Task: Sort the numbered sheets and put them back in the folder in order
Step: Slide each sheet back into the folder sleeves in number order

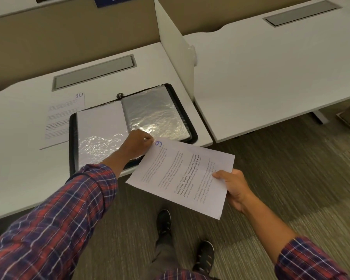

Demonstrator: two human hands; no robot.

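At the desk [18, 158] edge I see left hand [138, 143] and right hand [233, 186] gripping sheet 9 [182, 174] by the folder [72, 138], sheet 10 [65, 116] unfiled: probably nearly done.

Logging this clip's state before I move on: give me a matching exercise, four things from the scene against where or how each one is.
Things:
1. sheet marked 9
2. sheet marked 10
3. folder
4. right hand

States:
A. lies open on the desk
B. grips a sheet at the end away from its number
C. held off the desk between the left hand and the right
D. flat on the desk at the folder's left side

Pairs: 1-C, 2-D, 3-A, 4-B
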